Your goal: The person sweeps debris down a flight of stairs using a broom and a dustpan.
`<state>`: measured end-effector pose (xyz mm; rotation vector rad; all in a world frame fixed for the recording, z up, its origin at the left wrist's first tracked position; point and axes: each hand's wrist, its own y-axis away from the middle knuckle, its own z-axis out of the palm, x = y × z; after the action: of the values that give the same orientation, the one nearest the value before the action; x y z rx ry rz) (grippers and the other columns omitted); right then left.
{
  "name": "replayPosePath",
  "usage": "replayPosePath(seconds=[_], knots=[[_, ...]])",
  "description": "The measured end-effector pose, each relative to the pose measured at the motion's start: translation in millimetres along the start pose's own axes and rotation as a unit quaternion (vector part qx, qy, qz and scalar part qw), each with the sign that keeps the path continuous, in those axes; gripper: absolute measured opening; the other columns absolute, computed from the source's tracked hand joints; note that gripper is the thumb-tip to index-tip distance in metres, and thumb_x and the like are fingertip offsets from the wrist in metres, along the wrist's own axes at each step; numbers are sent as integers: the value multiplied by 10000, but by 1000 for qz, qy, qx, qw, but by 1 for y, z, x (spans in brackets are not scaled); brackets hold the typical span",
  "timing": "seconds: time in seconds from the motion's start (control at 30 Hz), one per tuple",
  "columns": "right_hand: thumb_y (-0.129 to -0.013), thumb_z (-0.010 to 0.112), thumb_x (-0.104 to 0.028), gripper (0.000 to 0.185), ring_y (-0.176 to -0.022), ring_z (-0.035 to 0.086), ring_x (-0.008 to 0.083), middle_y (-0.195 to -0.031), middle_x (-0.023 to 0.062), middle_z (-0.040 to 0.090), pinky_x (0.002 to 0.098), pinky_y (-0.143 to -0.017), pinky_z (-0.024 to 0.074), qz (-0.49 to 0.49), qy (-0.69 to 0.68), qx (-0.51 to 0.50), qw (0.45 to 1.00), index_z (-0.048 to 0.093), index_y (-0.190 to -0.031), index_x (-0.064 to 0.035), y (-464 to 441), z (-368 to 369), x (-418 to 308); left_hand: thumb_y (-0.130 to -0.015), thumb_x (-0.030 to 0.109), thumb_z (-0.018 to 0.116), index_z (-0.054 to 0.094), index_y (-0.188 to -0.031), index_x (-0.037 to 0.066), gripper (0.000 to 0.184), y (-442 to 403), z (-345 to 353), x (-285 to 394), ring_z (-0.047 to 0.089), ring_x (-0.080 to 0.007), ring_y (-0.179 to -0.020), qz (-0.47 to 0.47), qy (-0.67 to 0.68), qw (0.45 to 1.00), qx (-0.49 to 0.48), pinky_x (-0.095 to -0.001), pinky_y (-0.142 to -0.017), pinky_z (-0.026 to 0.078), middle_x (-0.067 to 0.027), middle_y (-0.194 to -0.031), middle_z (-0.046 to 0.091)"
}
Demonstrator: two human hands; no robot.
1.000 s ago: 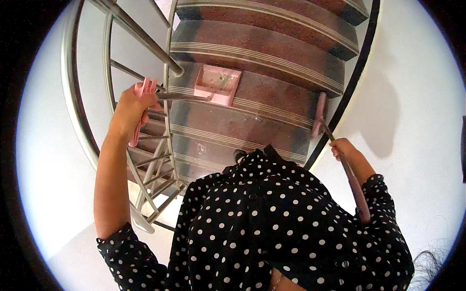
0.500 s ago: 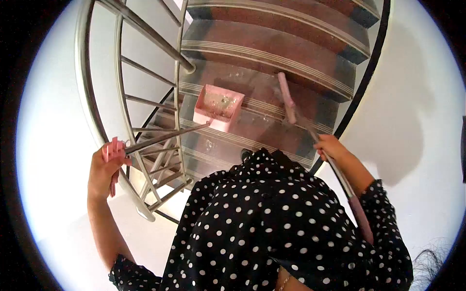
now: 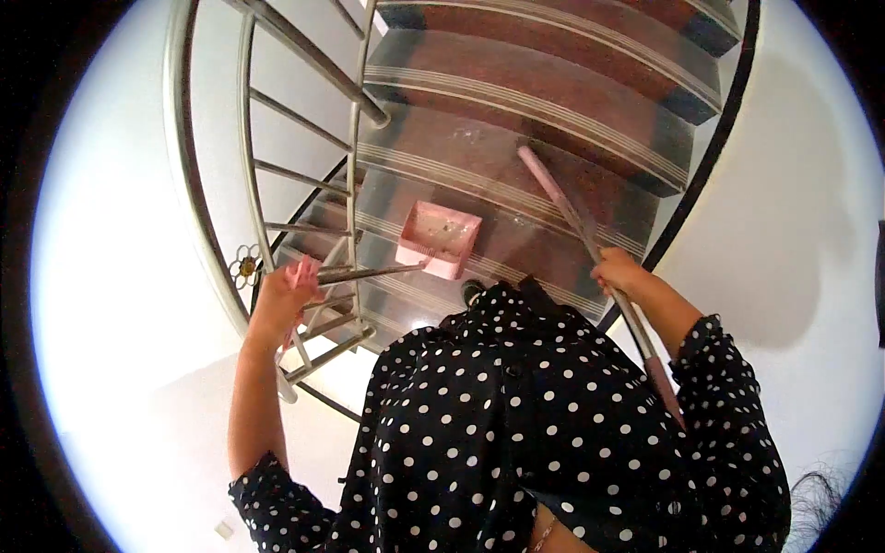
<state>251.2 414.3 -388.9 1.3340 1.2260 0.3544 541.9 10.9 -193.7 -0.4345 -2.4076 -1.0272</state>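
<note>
Debris lies inside a pink dustpan, which is over a lower stair step. Its long metal pole runs left to a pink handle, and my left hand is closed around that handle beside the railing. On the right, my right hand grips the pole of a broom. The broom's narrow pink head rests on the step above the dustpan, up and to its right. Pale bits of debris lie on that step.
A metal railing borders the stairs on the left, with a flower-shaped ornament on it. Brown steps rise ahead. A white wall with a black edge strip stands at the right. A shoe shows below the dustpan.
The broom head has moved left from beside the right wall towards the middle of the step. The dustpan has shifted down to a lower step. Both hands still hold their handles.
</note>
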Motion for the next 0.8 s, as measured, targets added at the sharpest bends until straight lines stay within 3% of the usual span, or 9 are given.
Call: replayPosePath(seconds=[0.13,0.2,0.3,0.4,0.47,0.5,0.57,0.63,0.8], knots=[[-766,611,-46,221,-455,497,175,-648,83,512,327,-390,440,-37,-4,-49,998,499,-949,8,-6,19,-25,-672,114,680,559,-820,17,215,-27,12,-9,455,-117,-479,35,-9,999,-3,-274,-428,360,-25,-640,531],[-789,596,-36,399,-464,481,133,-645,67,502,293,-388,416,-59,38,-31,997,486,-1166,32,20,8,-47,-667,108,682,558,-823,15,220,-37,19,-11,466,-117,-498,83,-17,996,1,-277,-434,363,-33,-657,537],[-803,576,-42,506,-459,493,158,-673,87,520,310,-402,430,-84,132,-27,987,419,-1274,58,33,-13,-68,-669,76,667,563,-843,4,215,-33,29,6,492,-116,-564,41,-4,999,-1,-268,-487,387,-40,-695,548],[-812,548,-46,486,-483,525,191,-698,116,538,328,-426,453,-93,210,64,971,424,-1269,57,11,-17,-79,-672,42,653,574,-879,-11,228,-49,32,-9,528,-141,-643,74,15,997,-5,-293,-564,425,-49,-738,564],[-811,531,-52,453,-507,548,218,-728,144,554,337,-450,471,-91,257,35,961,448,-1246,39,-20,-10,-79,-676,44,657,576,-902,-24,249,-46,37,-1,544,-163,-658,48,70,996,-21,-316,-594,442,-51,-754,575],[-807,527,-51,422,-512,550,218,-730,146,555,340,-445,470,-88,231,37,968,461,-1216,34,-31,1,-78,-692,53,650,584,-907,-29,239,-50,41,-8,556,-159,-678,106,37,994,-2,-308,-628,450,-47,-757,588],[-804,524,-50,392,-517,552,218,-732,148,556,344,-441,469,-83,207,36,974,475,-1185,29,-47,26,-75,-697,57,647,586,-901,-32,231,-64,41,-16,556,-152,-683,115,-3,993,-10,-302,-638,450,-47,-749,593],[-780,515,-24,318,-548,623,305,-775,210,593,411,-455,496,-89,261,-12,961,510,-1082,72,-52,51,-72,-701,80,649,593,-879,-35,220,-59,43,-9,562,-144,-682,109,-25,994,-11,-304,-650,453,-73,-729,609],[-768,498,-21,298,-526,624,296,-770,222,605,403,-477,506,-144,256,-80,952,509,-1057,52,-5,33,-83,-695,82,645,586,-879,-44,231,-71,46,-20,566,-157,-677,116,-24,993,-6,-312,-649,459,-88,-738,620]])
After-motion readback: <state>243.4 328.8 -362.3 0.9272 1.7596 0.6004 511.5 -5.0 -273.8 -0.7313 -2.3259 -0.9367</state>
